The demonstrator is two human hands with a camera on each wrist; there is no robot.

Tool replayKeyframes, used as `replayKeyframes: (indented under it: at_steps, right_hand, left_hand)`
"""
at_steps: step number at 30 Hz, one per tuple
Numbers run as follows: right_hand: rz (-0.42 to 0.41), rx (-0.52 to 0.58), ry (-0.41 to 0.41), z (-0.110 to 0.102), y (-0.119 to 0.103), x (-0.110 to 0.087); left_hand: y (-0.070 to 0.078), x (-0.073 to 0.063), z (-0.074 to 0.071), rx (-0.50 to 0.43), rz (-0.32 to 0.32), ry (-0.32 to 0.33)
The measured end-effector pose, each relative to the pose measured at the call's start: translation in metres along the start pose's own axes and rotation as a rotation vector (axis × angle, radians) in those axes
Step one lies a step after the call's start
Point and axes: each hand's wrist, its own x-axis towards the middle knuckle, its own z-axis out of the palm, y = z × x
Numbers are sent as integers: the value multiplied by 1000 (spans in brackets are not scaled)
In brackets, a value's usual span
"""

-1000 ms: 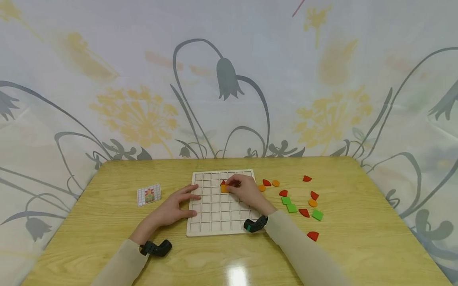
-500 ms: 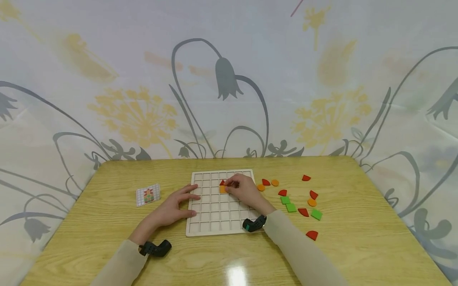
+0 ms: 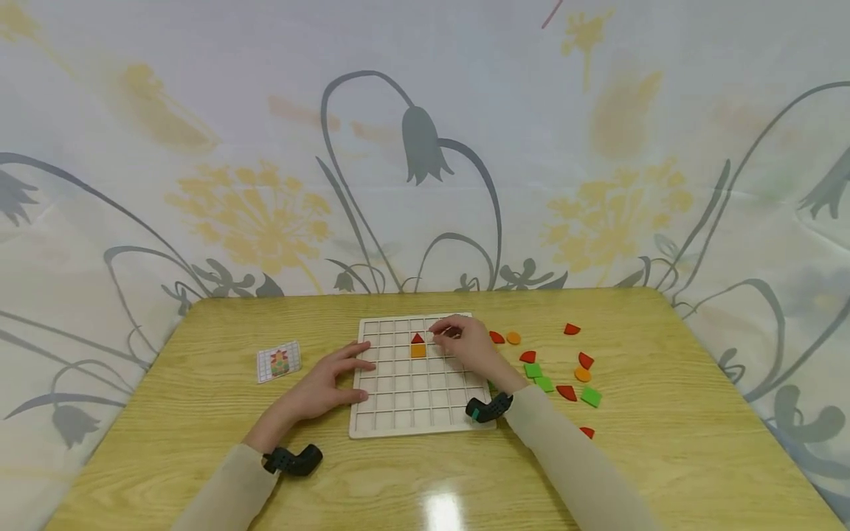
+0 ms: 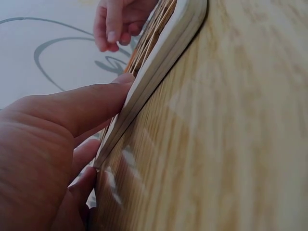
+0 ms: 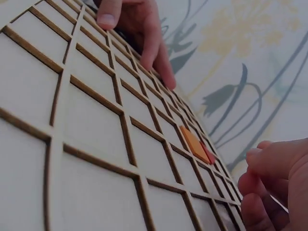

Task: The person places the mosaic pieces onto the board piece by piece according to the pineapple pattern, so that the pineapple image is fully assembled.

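A pale wooden grid board lies mid-table. In its upper part sit a small red triangle and, just below, an orange square, each in a cell. My left hand rests on the board's left edge with fingers spread and straight; the left wrist view has its thumb against the wooden side. Over the upper right of the board, my right hand hovers with loosely bent fingers, apart from both pieces. Nothing shows between its fingers in the right wrist view.
Right of the board lie loose pieces: red quarter circles, orange discs and green squares. A card with a coloured grid pattern lies left of the board. A patterned cloth hangs behind the table.
My right hand has come off the orange square and moved right, leaving the square and triangle in full view. My left hand has stayed on the board's edge.
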Motion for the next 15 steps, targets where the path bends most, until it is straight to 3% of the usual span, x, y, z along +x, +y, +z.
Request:
replayKeyframes:
  at_steps: [9, 15]
  right_hand:
    - [-22, -117, 61, -57, 24, -13]
    - [99, -150, 62, -94, 42, -25]
  left_hand:
    - [-2, 1, 2, -8, -7, -8]
    - [-2, 0, 1, -18, -3, -7]
